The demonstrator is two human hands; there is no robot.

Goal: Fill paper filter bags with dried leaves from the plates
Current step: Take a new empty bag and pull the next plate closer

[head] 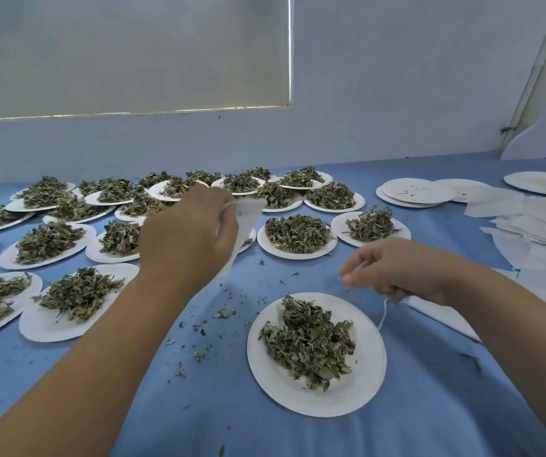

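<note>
Plate [266,374] alone up front, L grip [189,232] clutching filter bag [248,214], R grip [393,268] pinching string [384,311] nr plate rim

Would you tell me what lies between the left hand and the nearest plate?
Head view: loose leaf crumbs on blue cloth separate left hand from plate.

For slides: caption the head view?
Left hand holds a paper filter bag over plates of dried leaves; right hand pinches a string.
</note>
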